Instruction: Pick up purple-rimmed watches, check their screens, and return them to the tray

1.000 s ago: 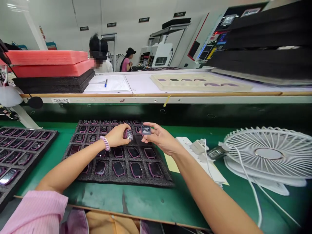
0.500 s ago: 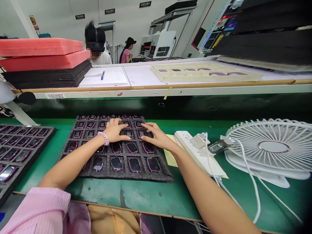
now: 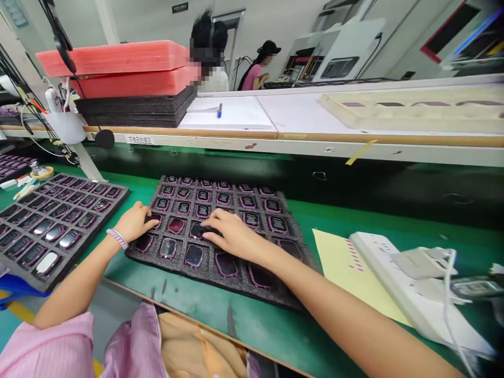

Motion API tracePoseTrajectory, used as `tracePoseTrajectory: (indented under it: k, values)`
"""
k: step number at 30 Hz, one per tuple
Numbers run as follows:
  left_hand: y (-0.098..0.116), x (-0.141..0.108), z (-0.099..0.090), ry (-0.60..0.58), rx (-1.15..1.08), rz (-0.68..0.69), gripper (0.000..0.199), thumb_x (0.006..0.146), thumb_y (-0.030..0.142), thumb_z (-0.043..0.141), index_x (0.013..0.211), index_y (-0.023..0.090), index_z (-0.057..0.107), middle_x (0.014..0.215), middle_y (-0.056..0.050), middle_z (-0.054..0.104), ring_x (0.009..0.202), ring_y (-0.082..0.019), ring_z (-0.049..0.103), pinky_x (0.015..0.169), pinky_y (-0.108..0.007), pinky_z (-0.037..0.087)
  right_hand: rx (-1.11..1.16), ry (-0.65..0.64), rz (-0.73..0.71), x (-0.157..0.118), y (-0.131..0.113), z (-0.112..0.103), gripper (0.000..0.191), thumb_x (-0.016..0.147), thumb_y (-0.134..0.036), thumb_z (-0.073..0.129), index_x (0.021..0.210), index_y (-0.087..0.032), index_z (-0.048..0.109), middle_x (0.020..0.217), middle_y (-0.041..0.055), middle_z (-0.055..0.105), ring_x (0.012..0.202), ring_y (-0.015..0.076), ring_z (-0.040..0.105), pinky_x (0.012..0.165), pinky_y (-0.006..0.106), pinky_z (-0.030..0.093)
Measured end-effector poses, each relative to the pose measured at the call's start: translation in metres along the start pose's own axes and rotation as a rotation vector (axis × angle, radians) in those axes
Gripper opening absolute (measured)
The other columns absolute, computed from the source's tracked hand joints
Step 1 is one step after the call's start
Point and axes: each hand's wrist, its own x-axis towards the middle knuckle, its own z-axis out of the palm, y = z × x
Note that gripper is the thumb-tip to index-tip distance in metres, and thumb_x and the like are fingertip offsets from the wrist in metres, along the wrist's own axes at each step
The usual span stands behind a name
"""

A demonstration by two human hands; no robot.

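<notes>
my two hands are resting apart at a dark grey foam tray (image 3: 208,265), which is lying on the green bench (image 3: 189,295). my left hand (image 3: 134,223) is curving its thumb and fingers about a dark, rounded-rectangular device with a purple rim (image 3: 156,217), which is sitting in a pocket at the tray's left edge; i am not managing to tell whether the fingers are pinching it. my right hand (image 3: 232,234) is lying palm-down, its fingertips sitting at the right side of a glossy black device with a purple rim (image 3: 195,231), two pockets along in the same row, and the fingers are hiding any grip, so i cannot tell there either. the devices are looking light and stiff to me, their smooth faces probably being slippery and easy to smudge or scratch, so the rims are seeming the safer place for thumb and fingertips. a second grey foam tray (image 3: 90,231) is lying to the left, and a white plastic power strip (image 3: 376,260) is resting to the right.
</notes>
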Motion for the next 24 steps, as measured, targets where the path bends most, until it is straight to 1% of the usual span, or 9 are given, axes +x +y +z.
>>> tracePoseTrajectory:
  k: [3, 6, 8, 12, 16, 18, 20, 22, 24]
  values:
    - [0.007, -0.004, 0.007, 0.022, 0.006, 0.006, 0.043, 0.091, 0.051, 0.059, 0.109, 0.013, 0.065, 0.111, -0.014, 0.055, 0.102, -0.03, 0.06, 0.094, -0.04, 0.048, -0.046, -0.061, 0.027, 0.038, -0.032, 0.009, 0.028, 0.103, -0.03, 0.059, 0.124, -0.013, 0.067, 0.113, 0.0146, 0.057, 0.111, 0.0295, 0.056, 0.098, 0.045, 0.042]
    - [0.01, -0.003, 0.008, 0.039, -0.005, -0.004, 0.04, 0.087, 0.045, 0.065, 0.111, 0.012, 0.065, 0.112, -0.015, 0.056, 0.11, -0.033, 0.056, 0.098, -0.041, 0.046, -0.069, -0.037, 0.049, 0.064, -0.047, 0.019, 0.03, 0.102, -0.035, 0.059, 0.107, -0.007, 0.07, 0.111, 0.0197, 0.057, 0.112, 0.0357, 0.054, 0.097, 0.049, 0.039]
    - [0.012, -0.002, 0.008, 0.056, -0.013, -0.001, 0.039, 0.085, 0.038, 0.066, 0.114, 0.012, 0.064, 0.113, -0.015, 0.059, 0.11, -0.032, 0.056, 0.1, -0.041, 0.045, -0.055, -0.017, 0.048, 0.072, -0.051, 0.024, 0.026, 0.098, -0.034, 0.066, 0.097, -0.008, 0.069, 0.109, 0.0199, 0.057, 0.111, 0.0368, 0.054, 0.096, 0.049, 0.039]
    - [0.018, -0.002, 0.005, 0.094, -0.008, 0.006, 0.032, 0.081, 0.031, 0.066, 0.106, 0.011, 0.067, 0.106, -0.016, 0.064, 0.106, -0.036, 0.059, 0.095, -0.045, 0.046, 0.058, 0.067, 0.035, 0.076, -0.053, 0.031, 0.022, 0.084, -0.025, 0.078, 0.091, -0.015, 0.06, 0.105, 0.0124, 0.058, 0.103, 0.0315, 0.054, 0.087, 0.042, 0.041]
    - [0.021, 0.0, -0.009, 0.144, -0.057, -0.016, 0.026, 0.077, 0.027, 0.065, 0.099, 0.013, 0.065, 0.092, -0.013, 0.067, 0.091, -0.032, 0.064, 0.08, -0.041, 0.049, 0.244, 0.185, -0.006, 0.07, -0.044, 0.024, 0.02, 0.078, -0.007, 0.061, 0.081, -0.019, 0.046, 0.093, 0.0044, 0.059, 0.089, 0.0209, 0.056, 0.079, 0.032, 0.041]
    - [0.023, 0.004, -0.022, 0.204, -0.28, 0.026, 0.026, 0.077, 0.029, 0.064, 0.099, 0.014, 0.062, 0.088, -0.009, 0.067, 0.08, -0.025, 0.062, 0.074, -0.036, 0.048, 0.355, 0.218, -0.007, 0.065, -0.033, 0.011, 0.013, 0.083, -0.012, 0.054, 0.086, -0.02, 0.044, 0.09, 0.0027, 0.062, 0.077, 0.0164, 0.058, 0.071, 0.028, 0.044]
    - [0.032, 0.009, -0.04, 0.236, -0.771, 0.159, 0.031, 0.073, 0.033, 0.067, 0.098, 0.015, 0.06, 0.086, -0.004, 0.064, 0.071, -0.017, 0.058, 0.069, -0.03, 0.047, 0.628, 0.236, 0.043, 0.057, -0.02, -0.006, 0.011, 0.091, -0.026, 0.052, 0.097, -0.02, 0.045, 0.092, 0.004, 0.067, 0.064, 0.0137, 0.057, 0.059, 0.025, 0.044]
    - [0.049, 0.016, -0.058, 0.164, -1.366, 0.309, 0.04, 0.069, 0.038, 0.072, 0.099, 0.014, 0.061, 0.084, -0.002, 0.061, 0.065, -0.012, 0.053, 0.062, -0.025, 0.045, 1.059, 0.258, 0.133, 0.046, -0.007, -0.025, 0.031, 0.089, -0.041, 0.063, 0.105, -0.019, 0.05, 0.095, 0.0069, 0.07, 0.054, 0.0104, 0.053, 0.051, 0.022, 0.041]
    - [0.072, 0.024, -0.075, 0.004, -1.803, 0.38, 0.045, 0.069, 0.041, 0.074, 0.101, 0.011, 0.063, 0.082, -0.002, 0.059, 0.062, -0.009, 0.05, 0.057, -0.022, 0.043, 1.416, 0.316, 0.202, 0.034, 0.004, -0.041, 0.047, 0.076, -0.046, 0.081, 0.106, -0.018, 0.058, 0.099, 0.0099, 0.073, 0.053, 0.0088, 0.053, 0.05, 0.021, 0.044]
